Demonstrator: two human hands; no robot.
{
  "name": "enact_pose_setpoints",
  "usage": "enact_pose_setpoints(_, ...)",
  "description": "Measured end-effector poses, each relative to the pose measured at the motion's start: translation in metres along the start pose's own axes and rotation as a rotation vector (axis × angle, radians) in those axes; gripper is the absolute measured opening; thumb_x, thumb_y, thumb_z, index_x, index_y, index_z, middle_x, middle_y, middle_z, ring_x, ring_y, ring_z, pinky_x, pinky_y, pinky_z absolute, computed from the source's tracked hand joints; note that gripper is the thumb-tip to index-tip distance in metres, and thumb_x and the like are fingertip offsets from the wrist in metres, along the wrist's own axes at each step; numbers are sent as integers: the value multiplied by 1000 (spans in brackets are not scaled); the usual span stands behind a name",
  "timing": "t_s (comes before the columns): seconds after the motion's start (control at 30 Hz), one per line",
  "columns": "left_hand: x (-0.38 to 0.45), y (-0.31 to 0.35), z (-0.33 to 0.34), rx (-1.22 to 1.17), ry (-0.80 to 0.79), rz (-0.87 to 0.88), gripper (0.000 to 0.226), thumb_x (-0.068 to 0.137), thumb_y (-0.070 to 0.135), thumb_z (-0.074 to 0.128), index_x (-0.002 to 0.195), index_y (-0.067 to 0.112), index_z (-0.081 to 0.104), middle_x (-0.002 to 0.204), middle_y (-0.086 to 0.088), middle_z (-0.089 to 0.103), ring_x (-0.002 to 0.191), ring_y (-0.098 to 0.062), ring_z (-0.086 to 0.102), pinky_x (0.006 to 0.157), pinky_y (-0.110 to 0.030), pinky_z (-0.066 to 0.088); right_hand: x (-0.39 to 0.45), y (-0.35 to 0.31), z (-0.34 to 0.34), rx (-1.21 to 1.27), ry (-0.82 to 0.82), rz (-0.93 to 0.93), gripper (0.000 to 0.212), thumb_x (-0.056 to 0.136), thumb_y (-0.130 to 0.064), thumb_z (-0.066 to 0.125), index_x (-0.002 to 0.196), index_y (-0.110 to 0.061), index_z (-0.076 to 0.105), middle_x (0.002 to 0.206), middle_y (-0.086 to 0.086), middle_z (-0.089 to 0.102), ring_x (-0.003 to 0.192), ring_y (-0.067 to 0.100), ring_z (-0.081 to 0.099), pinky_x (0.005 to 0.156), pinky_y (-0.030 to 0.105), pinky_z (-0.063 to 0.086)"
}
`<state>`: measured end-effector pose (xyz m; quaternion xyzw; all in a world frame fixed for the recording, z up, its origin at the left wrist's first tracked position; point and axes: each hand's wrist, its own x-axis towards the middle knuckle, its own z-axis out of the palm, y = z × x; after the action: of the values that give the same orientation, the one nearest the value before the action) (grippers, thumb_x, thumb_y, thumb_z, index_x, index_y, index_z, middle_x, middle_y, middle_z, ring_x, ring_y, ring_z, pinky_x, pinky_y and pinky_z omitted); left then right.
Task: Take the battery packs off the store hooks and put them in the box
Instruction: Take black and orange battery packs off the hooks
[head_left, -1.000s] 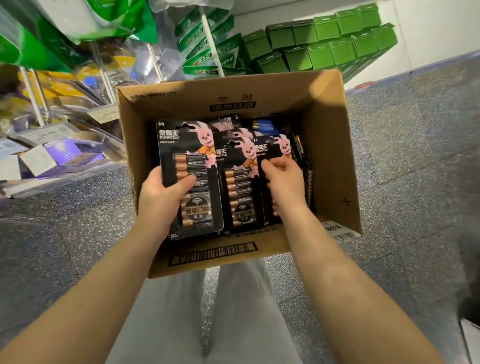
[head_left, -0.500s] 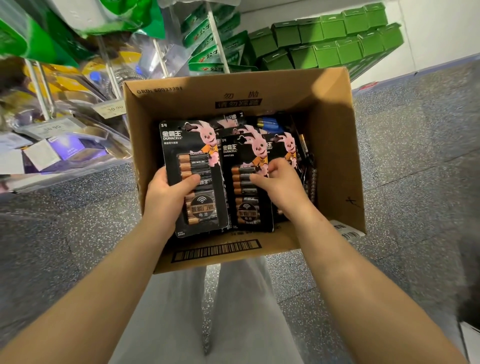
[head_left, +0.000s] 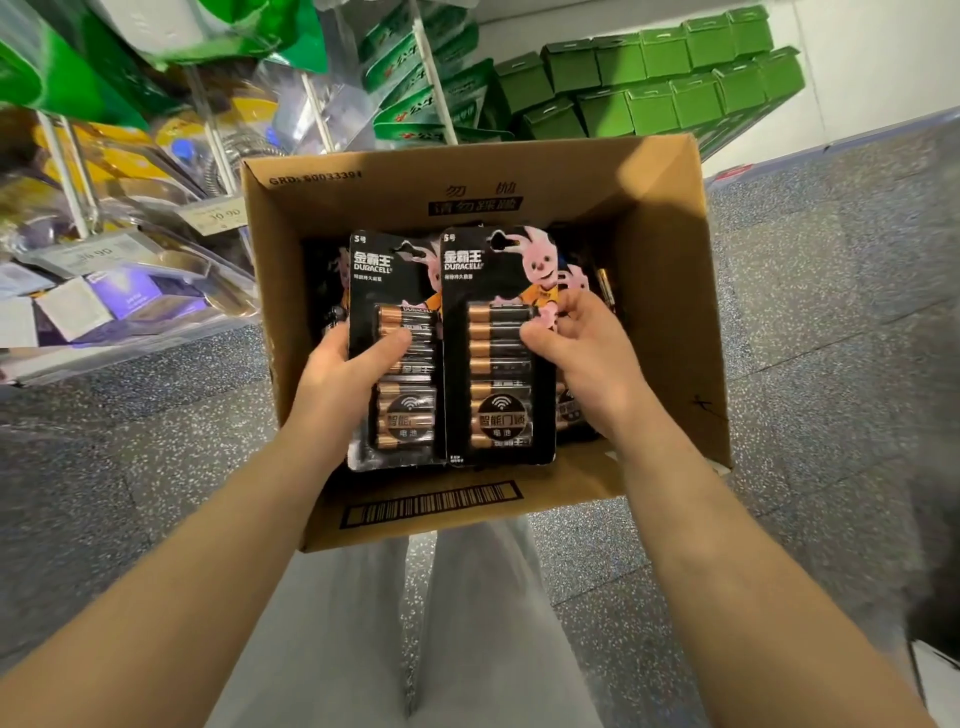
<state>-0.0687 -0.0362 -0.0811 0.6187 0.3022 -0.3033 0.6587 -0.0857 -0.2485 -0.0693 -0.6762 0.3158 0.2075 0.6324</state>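
Note:
An open cardboard box (head_left: 670, 270) stands on the floor below me. My left hand (head_left: 343, 384) grips a black battery pack (head_left: 395, 291) by its left edge, thumb across the batteries. My right hand (head_left: 582, 353) grips a second black battery pack (head_left: 498, 364) by its right edge. Both packs are held side by side, raised over the box's near half. More battery packs (head_left: 576, 280) lie in the box behind and under them, mostly hidden.
Store hooks with bagged goods and price tags (head_left: 218, 215) hang at the upper left. Green cartons (head_left: 660, 78) are stacked behind the box. Speckled grey floor (head_left: 831, 312) lies on both sides. My grey trouser legs (head_left: 363, 623) are below the box.
Both hands have lifted their packs up toward me. The right hand has picked a pack up from the pile and now holds it beside the left one.

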Motion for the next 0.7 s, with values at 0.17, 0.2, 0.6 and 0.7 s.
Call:
enact_pose_setpoints(0.17, -1, 0, -1, -6, -89, -30, 16, 91, 24, 64, 105, 32, 61, 109, -2, 72, 105, -26, 68, 94, -49, 52, 1, -3, 17, 214, -27, 20, 25, 89, -6, 63, 112, -9, 51, 96, 11, 71, 85, 24, 72, 72, 37, 60)
enact_pose_setpoints(0.2, -1, 0, 1, -20, -113, -44, 20, 89, 25, 66, 108, 31, 60, 110, -3, 72, 104, -27, 69, 93, -49, 53, 0, -3, 23, 199, -46, 24, 28, 89, -5, 64, 113, -9, 51, 97, 11, 71, 84, 23, 71, 71, 36, 60)
enact_pose_setpoints(0.6, 4, -4, 5, -34, -55, -29, 32, 86, 10, 69, 105, 33, 58, 101, 1, 72, 91, -22, 71, 74, -39, 54, 9, 7, 0, -237, 143, 77, 16, 93, -40, 57, 98, -26, 61, 100, -4, 65, 94, 12, 62, 89, 39, 53)
enact_pose_setpoints(0.7, 4, -5, 2, -61, -78, -44, 31, 87, 9, 66, 106, 31, 59, 101, 2, 73, 93, -23, 71, 76, -41, 54, 20, 23, -29, -241, 326, 120, 35, 92, -35, 61, 122, -18, 57, 115, 0, 64, 94, 8, 61, 82, 28, 52)
